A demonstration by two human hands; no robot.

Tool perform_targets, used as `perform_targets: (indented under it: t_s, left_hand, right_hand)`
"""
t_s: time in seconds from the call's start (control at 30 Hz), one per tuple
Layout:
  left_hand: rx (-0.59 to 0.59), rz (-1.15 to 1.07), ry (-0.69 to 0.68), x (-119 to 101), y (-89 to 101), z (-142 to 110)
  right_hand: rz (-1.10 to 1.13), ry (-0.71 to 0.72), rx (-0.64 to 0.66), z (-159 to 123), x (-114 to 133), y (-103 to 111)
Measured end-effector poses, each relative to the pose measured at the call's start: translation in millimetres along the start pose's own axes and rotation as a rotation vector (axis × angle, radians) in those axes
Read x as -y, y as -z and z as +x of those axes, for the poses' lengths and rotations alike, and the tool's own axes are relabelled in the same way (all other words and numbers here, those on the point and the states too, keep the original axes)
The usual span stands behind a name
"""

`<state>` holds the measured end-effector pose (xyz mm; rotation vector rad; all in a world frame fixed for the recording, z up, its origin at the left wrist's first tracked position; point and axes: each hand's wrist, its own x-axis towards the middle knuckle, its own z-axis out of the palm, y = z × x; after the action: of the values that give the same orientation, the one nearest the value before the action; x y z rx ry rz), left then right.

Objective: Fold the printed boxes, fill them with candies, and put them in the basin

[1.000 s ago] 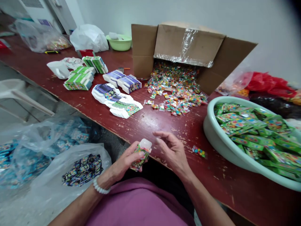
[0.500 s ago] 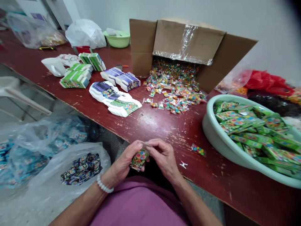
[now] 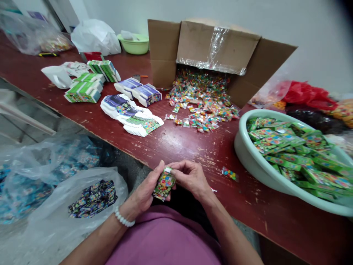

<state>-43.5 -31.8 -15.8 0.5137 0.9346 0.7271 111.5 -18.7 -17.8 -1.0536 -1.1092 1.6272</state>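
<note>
small green box, printed with bright round shapes, tilted above the lap by the near edge of the table. wrapped from one side by the grip of the left hand, thumb along the edge, fingers round behind. pinched near the white top end by the grip of the right hand, thumb against the upper corner, other fingers curled. around the left wrist, a white bead bracelet. past the right hand, on the table, a clear packet of coloured candies. to the right, a pale tub, filled with green boxes lying at odd angles. farther back, a heap of wrapped candies, spilling from a cardboard carton on its side, flaps spread. left of that heap, a fan of flattened cartons, then purple bundles, green bundles and a white cup. behind, a light green basin and a white bag. down on the left, below table height, a clear bag with dark packets inside, just beside blue packets in clear plastic.
</note>
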Motion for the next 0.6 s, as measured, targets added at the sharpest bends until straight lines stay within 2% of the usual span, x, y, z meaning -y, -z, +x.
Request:
perform_targets:
  t_s: [0.07, 0.17, 0.3, 0.37, 0.5, 0.57, 0.6]
  left_hand:
    - [-0.025, 0.002, -0.003, -2, 0.1, 0]
    - [-0.053, -0.070, 0.018, -6, 0.2, 0]
    - [-0.179, -0.274, 0.082, -10, -2.0, 3]
    - [-0.219, -0.309, 0.077, -9, -5.5, 6]
    - [-0.146, -0.195, 0.087, -11, -11.5, 7]
    - [-0.074, -0.055, 0.019, -19, -7.8, 11]
    - [-0.064, 0.057, -0.058, -26, -3.1, 15]
  right_hand:
    - [-0.019, 0.018, 0.008, 0, 2, 1]
    - [-0.196, 0.157, 0.058, -6, 2, 2]
    - [-0.602, 0.385, 0.053, -21, -4, -5]
    - [-0.845, 0.442, 0.061, -26, -8, -10]
    - [-1.152, 0.447, 0.070, -20, 0, -11]
    - [-1.220, 0.535, -0.005, -15, 18, 2]
    - [-1.254, 0.596, -0.084, -13, 32, 14]
